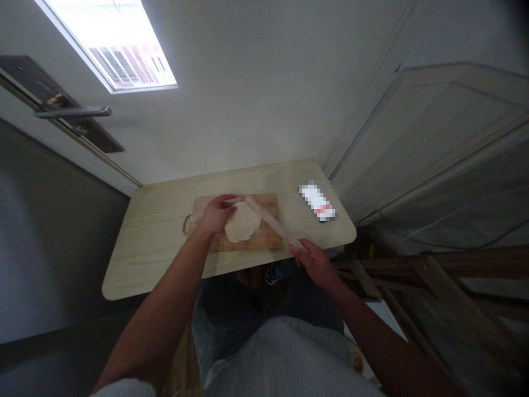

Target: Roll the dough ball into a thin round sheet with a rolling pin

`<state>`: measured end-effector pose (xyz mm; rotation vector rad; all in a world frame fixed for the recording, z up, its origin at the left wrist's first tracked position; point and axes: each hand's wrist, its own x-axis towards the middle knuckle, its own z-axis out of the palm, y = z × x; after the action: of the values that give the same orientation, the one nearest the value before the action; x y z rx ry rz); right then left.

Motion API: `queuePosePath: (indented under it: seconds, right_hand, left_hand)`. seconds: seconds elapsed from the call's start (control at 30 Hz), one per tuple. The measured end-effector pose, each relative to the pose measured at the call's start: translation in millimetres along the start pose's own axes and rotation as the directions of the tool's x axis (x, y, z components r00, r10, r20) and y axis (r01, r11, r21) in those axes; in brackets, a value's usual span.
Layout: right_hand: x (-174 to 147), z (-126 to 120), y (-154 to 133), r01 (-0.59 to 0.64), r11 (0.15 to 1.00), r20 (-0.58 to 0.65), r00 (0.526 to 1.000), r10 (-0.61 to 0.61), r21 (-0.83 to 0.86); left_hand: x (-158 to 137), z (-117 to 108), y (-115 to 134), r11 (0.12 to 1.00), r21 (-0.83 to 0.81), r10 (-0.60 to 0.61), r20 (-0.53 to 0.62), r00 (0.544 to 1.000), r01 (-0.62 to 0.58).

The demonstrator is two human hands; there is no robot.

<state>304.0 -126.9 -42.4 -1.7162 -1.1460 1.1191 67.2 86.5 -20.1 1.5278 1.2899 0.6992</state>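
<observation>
A thin, flattened sheet of pale dough (242, 223) with an uneven edge lies on a wooden cutting board (270, 240). My left hand (217, 214) is at the dough's upper left edge, its fingers closed on that edge. In my right hand (313, 260), near the table's front edge, is one end of a slim, light wooden rolling pin (275, 223). The pin slants across the board, and its far end reaches the dough's upper right edge. A metal handle (187, 224) sticks out from the board's left side.
The board rests on a small light wood table (152, 231) with rounded corners. A phone, blurred out (317, 202), lies at the table's right. Behind stands a white door with a metal handle (74, 112) and a window (119, 49). Wooden bars (433, 281) are at right.
</observation>
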Motion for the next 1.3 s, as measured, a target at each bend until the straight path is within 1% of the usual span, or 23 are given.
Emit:
queuePosePath:
  seconds: [0.17, 0.23, 0.3, 0.37, 0.43, 0.5, 0.53, 0.6, 0.7, 0.77, 0.83, 0.93, 1.07, 1.17, 1.3]
  right_hand:
    - [2, -3, 0, 0.035, 0.996, 0.011, 0.999, -0.034, -0.084]
    - [5, -5, 0, 0.051, 0.992, 0.010, 0.999, -0.050, -0.119]
    - [7, -6, 0, 0.063, 0.988, 0.021, 0.998, -0.060, -0.139]
    - [9, -6, 1, 0.081, 0.984, 0.035, 0.996, -0.077, -0.160]
    - [10, -6, 1, 0.105, 0.976, 0.044, 0.994, -0.098, -0.191]
    - [9, -6, 2, 0.113, 0.968, 0.044, 0.993, -0.106, -0.223]
    - [9, -5, 2, 0.111, 0.965, 0.040, 0.994, -0.104, -0.236]
    - [9, -5, 2, 0.104, 0.961, 0.029, 0.995, -0.100, -0.256]
    - [10, -3, 3, 0.106, 0.960, 0.013, 0.994, -0.106, -0.258]
    - [11, -3, 3, 0.107, 0.962, 0.003, 0.994, -0.109, -0.250]
    - [11, -3, 3, 0.102, 0.962, -0.006, 0.994, -0.107, -0.251]
    - [12, -5, 3, 0.090, 0.956, -0.020, 0.995, -0.100, -0.280]
    - [13, -10, 0, 0.053, 0.937, -0.067, 0.994, -0.081, -0.346]
    - [13, -14, -4, 0.048, 0.904, -0.059, 0.995, -0.081, -0.425]
    - [17, -19, -7, 0.032, 0.823, -0.088, 0.991, -0.099, -0.567]
  left_hand:
    - [3, -1, -6, 0.989, 0.143, 0.031, 0.103, 0.994, -0.046]
    - [4, -2, -8, 0.985, 0.164, 0.037, 0.133, 0.990, -0.059]
    - [5, -2, -7, 0.986, 0.155, 0.036, 0.126, 0.991, -0.056]
    - [6, -1, -6, 0.991, 0.125, 0.034, 0.075, 0.997, -0.043]
    - [5, -1, -5, 0.994, 0.109, 0.033, -0.024, 0.999, -0.030]
    - [3, -1, -4, 0.991, 0.128, 0.055, -0.128, 0.990, -0.038]
    - [1, 0, -4, 0.987, 0.149, 0.078, -0.157, 0.984, -0.054]
    - [-3, 5, -2, 0.974, 0.198, 0.142, -0.163, 0.976, -0.108]
    - [-6, 19, 3, 0.925, 0.314, 0.259, -0.112, 0.959, -0.213]
    - [-2, 31, 8, 0.864, 0.409, 0.345, -0.052, 0.937, -0.295]
    - [6, 42, 13, 0.795, 0.497, 0.395, 0.013, 0.919, -0.349]
    - [19, 56, 19, 0.706, 0.614, 0.398, 0.069, 0.915, -0.353]
    - [25, 64, 21, 0.622, 0.705, 0.393, 0.095, 0.915, -0.341]
    - [23, 65, 20, 0.585, 0.733, 0.387, 0.126, 0.913, -0.349]
    - [24, 67, 19, 0.578, 0.748, 0.371, 0.117, 0.921, -0.327]
